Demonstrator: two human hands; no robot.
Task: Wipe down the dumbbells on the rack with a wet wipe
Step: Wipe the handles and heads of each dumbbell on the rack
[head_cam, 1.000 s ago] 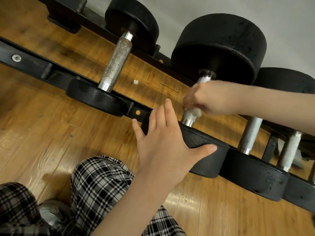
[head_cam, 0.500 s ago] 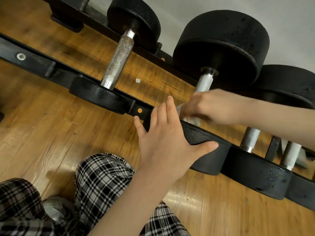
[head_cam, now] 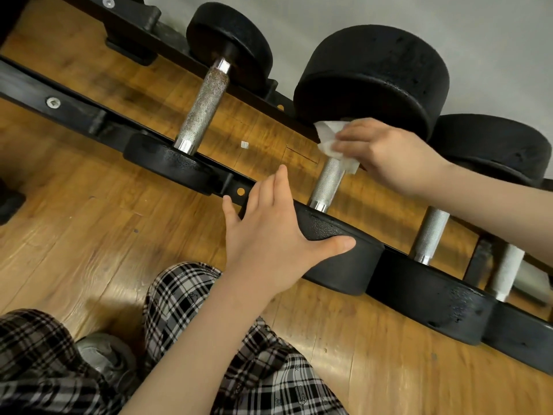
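At the far left, the rack rail point(head_cam: 74, 112) is seen as a dark bar that runs across the wooden floor point(head_cam: 89, 235). A small dumbbell point(head_cam: 203, 112) is carried on the rack with its two heads resting on the front and back rails, so that its knurled handle hangs free between them; it is probably kept this way so that the handle can be reached from every side.

Next, the left hand point(head_cam: 269, 235) is laid on the near head of the middle dumbbell point(head_cam: 371, 79). The fingers point(head_cam: 269, 196) are held straight and slightly spread over the top of the head, and the thumb is pressed along its rubber edge. Nothing is gripped; the hand seems to be placed there to stop the dumbbell from rolling or turning while it is rubbed.

To the right, the wet wipe point(head_cam: 329, 136) is held crumpled in the right hand point(head_cam: 386, 154), whose fingers are curled round it. The wipe is pressed on the upper end of the handle point(head_cam: 327, 181), just below the far head, so this part is judged to be under cleaning now.

Further right, more dumbbells point(head_cam: 431, 232) are waiting, close together on the same rack.
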